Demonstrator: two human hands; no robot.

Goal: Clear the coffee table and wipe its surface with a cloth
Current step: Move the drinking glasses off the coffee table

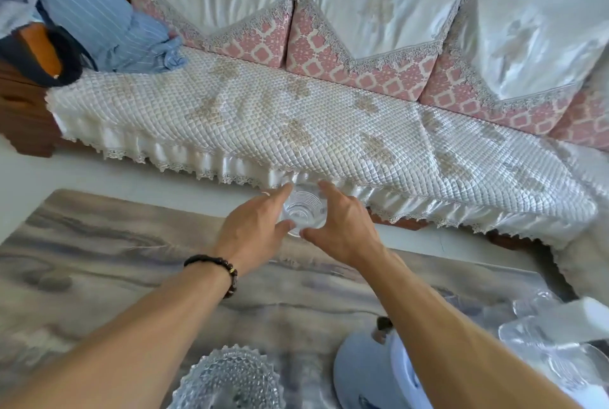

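**Both hands on clear glass cup at far edge of coffee table**

While both arms reached forward across the coffee table (99,243), the nearest items sat at the bottom of the view: a cut-glass bowl (227,379) at centre and a pale blue round dish (365,372) just right of it, partly under the right forearm. Clear glassware (540,336) stood at the lower right corner, edges blurred. Table surface was marbled grey and beige.

Farther out, the left hand (253,227) and right hand (342,224) met around a clear glass cup (304,210) over the table's far edge. Left thumb and fingers curled against the cup's left side; right thumb and fingers curled against its right side, so both hands clamped it between them. Whether the cup rested on the table or was lifted could not be told. A dark bead bracelet (214,268) circled the left wrist.

Beyond lay a strip of white floor, then a sofa (296,118) under a quilted cream cover with a lace hem. Pink patterned cushions (356,62) lined its back; blue striped fabric (105,19) lay piled at its left end.
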